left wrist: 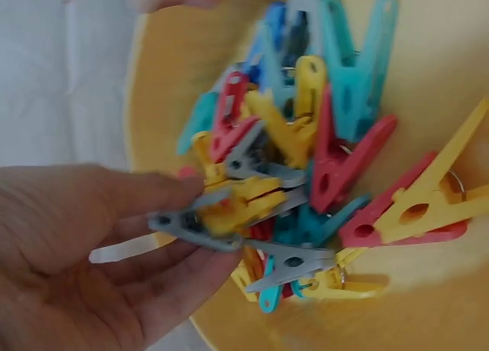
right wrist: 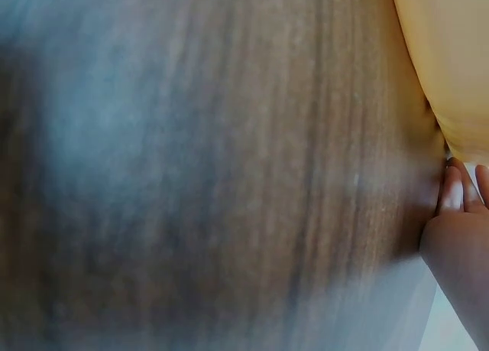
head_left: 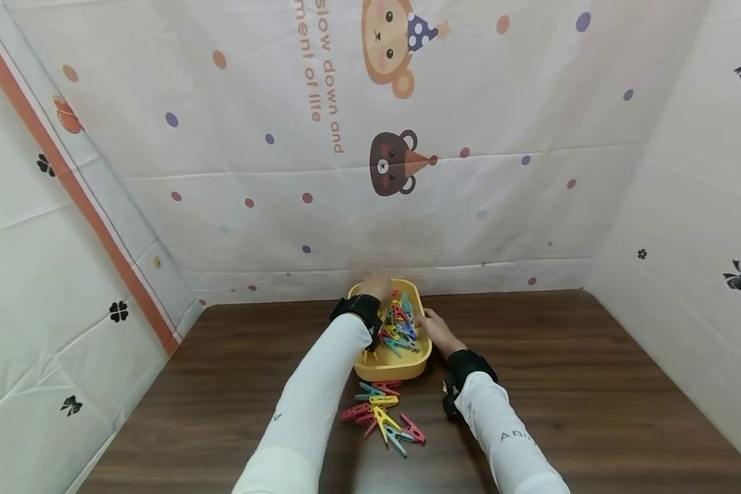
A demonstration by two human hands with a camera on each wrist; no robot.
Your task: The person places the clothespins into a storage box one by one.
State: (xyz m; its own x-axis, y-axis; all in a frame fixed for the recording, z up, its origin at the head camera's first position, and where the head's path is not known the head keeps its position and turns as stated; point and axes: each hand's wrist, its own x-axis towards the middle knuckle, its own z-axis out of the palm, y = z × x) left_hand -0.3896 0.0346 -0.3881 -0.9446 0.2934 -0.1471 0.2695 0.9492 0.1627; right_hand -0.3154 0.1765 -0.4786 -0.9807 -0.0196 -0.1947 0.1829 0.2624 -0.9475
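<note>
On the near part of the brown table (head_left: 580, 384), a loose bunch of clips (head_left: 382, 414) is laid between the two white sleeves, closer to the left sleeve (head_left: 321, 370). If the left arm were pulled back low, these clips could be brushed and spread about by it. Just past them the yellow tray (head_left: 390, 372) is set down, with a messy pile of clips (head_left: 400, 329) held inside. Legs of clips are crossed over one another there, so if one were tugged, others could be dragged up with it and dropped over the side. The tray could be tipped or slid, too, if its rim were pushed down hard on one side.

At the tray's right side, the rim seems to be gripped by the right hand (head_left: 437, 331), with the arm stretched forward. Not much of its fingers is shown, and no clip can be seen there. Farther off, the left hand (head_left: 377, 284) is reached over the tray's left side, at the pile. Its fingers are bent in, with a small gap to the thumb, and a grey clip (left wrist: 195, 230) is pinched there. Whether the yellow clip (left wrist: 248, 206) beside it is held too cannot be told. Behind everything, a white cloth (head_left: 500, 226) is spread, with a brown bear (head_left: 387, 165) printed on it
</note>
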